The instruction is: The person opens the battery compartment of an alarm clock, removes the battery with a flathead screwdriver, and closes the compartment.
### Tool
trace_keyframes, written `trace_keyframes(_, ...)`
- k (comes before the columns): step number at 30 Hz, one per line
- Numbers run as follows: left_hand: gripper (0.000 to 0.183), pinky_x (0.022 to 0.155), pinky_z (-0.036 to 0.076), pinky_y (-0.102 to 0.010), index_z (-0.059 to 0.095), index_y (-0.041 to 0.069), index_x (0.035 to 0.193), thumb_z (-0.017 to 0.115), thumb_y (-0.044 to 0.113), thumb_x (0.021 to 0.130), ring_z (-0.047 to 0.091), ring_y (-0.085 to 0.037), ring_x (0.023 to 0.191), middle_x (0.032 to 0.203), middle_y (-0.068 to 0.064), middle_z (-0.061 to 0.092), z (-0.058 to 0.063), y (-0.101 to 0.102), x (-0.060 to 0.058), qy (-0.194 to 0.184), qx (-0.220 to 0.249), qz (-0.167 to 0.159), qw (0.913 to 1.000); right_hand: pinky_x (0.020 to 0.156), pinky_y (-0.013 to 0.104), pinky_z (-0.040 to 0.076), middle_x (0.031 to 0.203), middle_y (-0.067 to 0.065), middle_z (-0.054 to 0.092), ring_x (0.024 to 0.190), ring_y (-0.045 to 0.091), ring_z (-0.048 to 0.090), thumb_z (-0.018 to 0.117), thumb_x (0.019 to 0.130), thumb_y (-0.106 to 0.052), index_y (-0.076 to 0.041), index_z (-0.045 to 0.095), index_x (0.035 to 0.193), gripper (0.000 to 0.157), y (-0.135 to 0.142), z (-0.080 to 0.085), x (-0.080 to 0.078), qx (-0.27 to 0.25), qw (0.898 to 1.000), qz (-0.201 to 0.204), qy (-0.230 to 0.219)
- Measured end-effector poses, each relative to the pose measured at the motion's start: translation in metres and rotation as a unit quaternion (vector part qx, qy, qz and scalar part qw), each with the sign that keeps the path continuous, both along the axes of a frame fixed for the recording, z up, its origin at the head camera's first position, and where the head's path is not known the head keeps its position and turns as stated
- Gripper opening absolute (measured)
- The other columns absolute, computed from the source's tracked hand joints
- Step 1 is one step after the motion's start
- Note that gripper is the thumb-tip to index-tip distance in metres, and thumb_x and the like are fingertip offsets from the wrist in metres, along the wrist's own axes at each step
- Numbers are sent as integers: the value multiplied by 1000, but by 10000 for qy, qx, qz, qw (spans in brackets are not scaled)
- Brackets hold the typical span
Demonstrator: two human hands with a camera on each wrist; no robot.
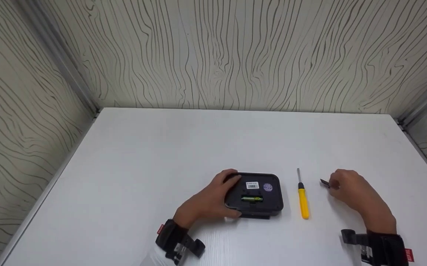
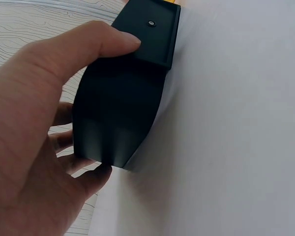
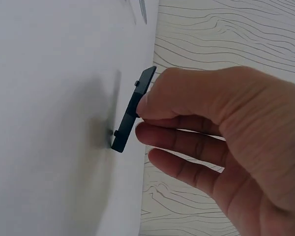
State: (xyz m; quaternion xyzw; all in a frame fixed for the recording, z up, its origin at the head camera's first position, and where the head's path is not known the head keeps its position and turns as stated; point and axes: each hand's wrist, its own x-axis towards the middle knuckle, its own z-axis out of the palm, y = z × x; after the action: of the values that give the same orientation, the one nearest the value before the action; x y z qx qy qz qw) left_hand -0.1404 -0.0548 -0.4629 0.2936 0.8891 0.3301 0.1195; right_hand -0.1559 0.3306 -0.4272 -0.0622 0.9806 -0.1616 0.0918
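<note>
My left hand (image 1: 215,197) grips the left end of a black rectangular device (image 1: 235,197), thumb at its near side and fingers round the far side. The device's back faces up, showing a white barcode label (image 1: 252,185), a round purple sticker (image 1: 268,187) and a green battery (image 1: 252,198) in an uncovered slot. In the left wrist view, my thumb lies beside a small screw (image 2: 151,23) in the device. My right hand (image 1: 353,192) pinches a small black battery cover (image 3: 130,115) with little tabs on one side, close over the table.
A screwdriver (image 1: 303,203) with a yellow handle lies between the device and my right hand, its tip pointing away. The white table (image 1: 143,155) ends at wood-patterned panels (image 1: 213,55) at the back and sides.
</note>
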Motion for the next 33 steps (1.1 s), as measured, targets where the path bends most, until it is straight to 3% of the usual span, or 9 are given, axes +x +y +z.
trace_keyframes(7,93,110,39,-33,29,18,154,76,40,76,28,-19,143,159,0,17,-1,-1,0,72,33,-40,10000,69,42,51,86,13,65,79,25,58,69,77,4,0,69,84,8,11,-4,-1,-34,10000,43,55)
trace_keyframes(16,94,110,39,-34,28,18,154,76,40,76,27,-19,144,159,1,17,-1,0,0,69,-8,-31,10000,71,46,53,85,15,65,80,31,62,70,74,13,3,71,82,13,15,-11,0,-141,9978,227,604)
trace_keyframes(23,95,109,39,-32,27,20,154,77,38,75,28,-15,143,159,5,17,-1,1,0,-23,-31,35,10000,77,51,51,93,22,64,85,33,59,73,78,0,7,67,102,26,10,2,4,-191,9987,-225,416)
trace_keyframes(33,96,109,40,-33,28,20,154,78,37,74,28,-15,143,159,4,17,-2,1,-1,-71,0,84,9999,74,50,52,106,25,65,91,36,61,72,86,-24,4,60,120,46,-8,15,5,-152,9990,-252,322)
